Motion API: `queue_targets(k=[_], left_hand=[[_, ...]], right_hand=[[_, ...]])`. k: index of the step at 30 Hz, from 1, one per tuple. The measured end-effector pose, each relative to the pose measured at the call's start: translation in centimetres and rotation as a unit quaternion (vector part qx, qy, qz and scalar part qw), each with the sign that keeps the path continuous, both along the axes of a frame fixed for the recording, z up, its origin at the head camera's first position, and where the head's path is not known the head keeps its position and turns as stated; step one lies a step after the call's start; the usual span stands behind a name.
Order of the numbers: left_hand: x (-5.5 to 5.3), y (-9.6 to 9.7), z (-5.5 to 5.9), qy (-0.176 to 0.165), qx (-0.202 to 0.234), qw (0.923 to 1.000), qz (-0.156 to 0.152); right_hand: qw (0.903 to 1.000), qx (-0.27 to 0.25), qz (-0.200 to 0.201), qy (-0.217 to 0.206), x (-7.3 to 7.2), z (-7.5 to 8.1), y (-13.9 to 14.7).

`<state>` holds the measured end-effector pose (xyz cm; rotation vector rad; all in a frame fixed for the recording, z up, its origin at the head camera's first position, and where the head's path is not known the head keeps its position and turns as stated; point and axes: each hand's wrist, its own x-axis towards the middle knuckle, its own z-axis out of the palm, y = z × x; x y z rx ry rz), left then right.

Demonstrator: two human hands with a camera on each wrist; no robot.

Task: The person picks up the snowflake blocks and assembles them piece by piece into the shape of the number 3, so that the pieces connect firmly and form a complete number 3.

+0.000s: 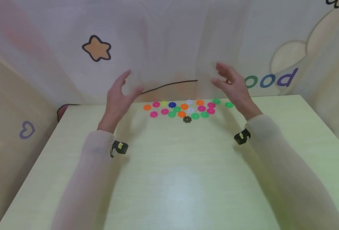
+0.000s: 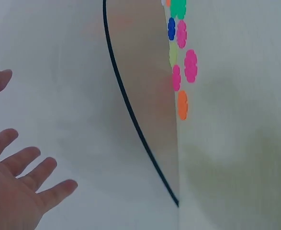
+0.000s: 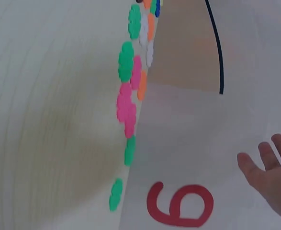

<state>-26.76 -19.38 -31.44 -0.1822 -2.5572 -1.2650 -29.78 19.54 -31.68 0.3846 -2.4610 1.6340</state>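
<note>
Several small notched plastic discs lie scattered at the table's far edge, among them a black disc (image 1: 187,119), a blue disc (image 1: 172,104) and an orange disc (image 2: 183,105). Raised to the left of them is my left hand (image 1: 118,99), its fingers spread and holding nothing. My right hand (image 1: 233,89) is lifted on the other side, fingers relaxed and slightly bent, with nothing in its grasp. A green disc (image 1: 229,105) is the one nearest to it. In the right wrist view, the right hand's fingers (image 3: 248,167) stand apart from the discs.
The pale wooden table (image 1: 169,172) meets a printed curtain (image 1: 169,41) right behind the discs. A star (image 1: 96,48) and coloured letters (image 1: 267,80) are printed on the cloth. Small black cameras (image 1: 120,147) are worn at both wrists, over light sleeves (image 1: 80,179).
</note>
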Motion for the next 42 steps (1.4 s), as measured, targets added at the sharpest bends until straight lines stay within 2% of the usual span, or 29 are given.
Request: queue_targets(k=[9, 14, 23, 30, 36, 39, 42], left_hand=[[-0.4, 0.2, -2.2, -0.016, 0.085, 0.9959, -0.025], [-0.6, 0.3, -2.8, -0.023, 0.111, 0.9929, -0.035], [-1.3, 0.2, -4.6, -0.077, 0.158, 0.9827, -0.059], [-1.3, 0.0, -5.9, -0.114, 0.149, 0.9808, -0.053], [-1.4, 0.2, -6.6, -0.132, 0.145, 0.9788, -0.058], [-1.7, 0.3, -7.0, -0.144, 0.149, 0.9763, -0.064], [-1.9, 0.6, -7.3, -0.148, 0.133, 0.9775, -0.069]], right_hand=[[0.9987, -0.012, 0.047, -0.016, -1.4, -1.3, -2.5], [0.9958, -0.002, 0.089, -0.022, -1.9, -1.6, -4.0], [0.9837, 0.036, 0.168, -0.052, -2.8, -2.6, -6.2], [0.9793, 0.035, 0.191, -0.057, -3.7, -4.0, -7.9], [0.9754, 0.081, 0.186, -0.085, -4.3, -5.0, -8.8], [0.9746, 0.085, 0.186, -0.093, -4.5, -5.3, -9.1], [0.9735, 0.085, 0.189, -0.097, -4.5, -5.5, -9.4]])
